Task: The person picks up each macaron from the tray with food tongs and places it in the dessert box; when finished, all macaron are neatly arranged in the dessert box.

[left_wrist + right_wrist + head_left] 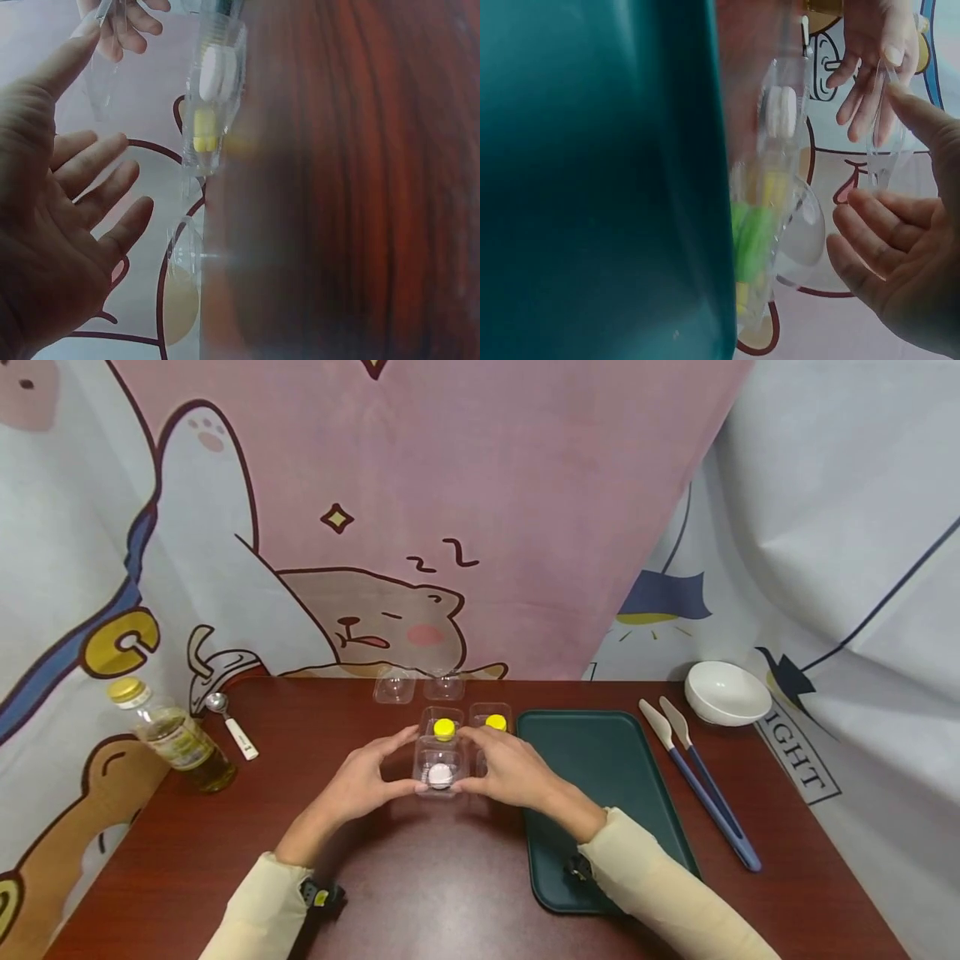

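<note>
Between my hands is a clear plastic lid [885,146], raised above a clear plastic box on the table. My left hand [360,781] holds its left side, the thumb at the near edge. On the other side my right hand [517,768] grips it between thumb and fingers. Below, in the box, sit a yellow macaron [444,729] and a white macaron [439,775]. A second clear box stands to the right, with another yellow macaron [496,722]. My right hand hides much of it from above; a green macaron [751,244] shows in the right wrist view.
Clear domed plastic pieces [393,686] lie at the table's back edge. A dark green tray [592,777] is on the right, then blue-handled tongs [705,789] and a white bowl [726,695]. At left are an oil bottle [180,743] and a small measuring spoon [238,735].
</note>
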The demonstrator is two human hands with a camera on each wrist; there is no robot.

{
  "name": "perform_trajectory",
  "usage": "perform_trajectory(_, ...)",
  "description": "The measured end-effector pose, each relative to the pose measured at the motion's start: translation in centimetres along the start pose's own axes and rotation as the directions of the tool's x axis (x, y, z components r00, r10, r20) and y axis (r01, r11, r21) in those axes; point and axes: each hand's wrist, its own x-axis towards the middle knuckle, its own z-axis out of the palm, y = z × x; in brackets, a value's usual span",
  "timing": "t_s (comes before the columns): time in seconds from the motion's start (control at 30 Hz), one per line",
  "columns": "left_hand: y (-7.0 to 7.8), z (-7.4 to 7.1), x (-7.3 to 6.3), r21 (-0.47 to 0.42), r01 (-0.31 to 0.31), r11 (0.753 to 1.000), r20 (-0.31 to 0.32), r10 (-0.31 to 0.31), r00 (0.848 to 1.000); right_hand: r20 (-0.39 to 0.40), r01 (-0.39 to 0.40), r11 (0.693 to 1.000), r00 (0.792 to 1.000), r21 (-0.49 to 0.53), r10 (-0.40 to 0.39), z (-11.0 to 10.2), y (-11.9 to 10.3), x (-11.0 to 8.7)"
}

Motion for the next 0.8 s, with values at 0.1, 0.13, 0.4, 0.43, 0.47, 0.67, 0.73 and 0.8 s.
perform_trajectory(0.1, -0.3, -0.1, 0.0, 0.009, -0.004, 1.0, -0.004, 0.004, 1.0, -0.011, -0.012, 1.0, 1.0, -0.012, 0.012, 0.4, -0.3, 0.0)
perform_trajectory(0.13, -0.4, -0.1, 0.0, 0.012, -0.009, 1.0, -0.003, 0.01, 1.0, -0.009, -0.018, 1.0, 1.0, -0.016, 0.018, 0.5, -0.3, 0.0)
perform_trajectory(0.4, -1.0, -0.2, 0.3, 0.003, -0.042, 0.999, 0.058, 0.041, 0.997, 0.003, -0.025, 0.998, 1.0, -0.058, 0.026, 1.4, -0.2, -0.1)
perform_trajectory(0.43, -1.1, -0.2, 0.3, 0.002, -0.04, 0.999, 0.072, 0.04, 0.997, 0.0, -0.022, 0.998, 1.0, -0.066, 0.022, 1.6, -0.1, -0.1)
perform_trajectory(0.47, -1.2, -0.2, 0.4, 0.005, -0.039, 0.999, 0.084, 0.039, 0.996, -0.003, -0.021, 0.997, 1.0, -0.073, 0.021, 1.8, -0.1, -0.1)
perform_trajectory(0.67, -1.7, 0.0, 0.8, 0.024, -0.032, 0.999, 0.129, 0.029, 0.991, -0.021, -0.034, 0.992, 0.999, -0.119, 0.032, 2.4, -0.3, -0.1)
perform_trajectory(0.73, -1.8, 0.1, 0.8, 0.032, -0.028, 0.999, 0.137, 0.024, 0.99, -0.029, -0.034, 0.99, 0.999, -0.137, 0.031, 2.5, -0.3, -0.1)
perform_trajectory(0.8, -1.8, 0.1, 0.9, 0.033, -0.016, 0.999, 0.144, 0.011, 0.989, -0.037, -0.028, 0.987, 0.999, -0.159, 0.022, 2.6, -0.3, -0.1)
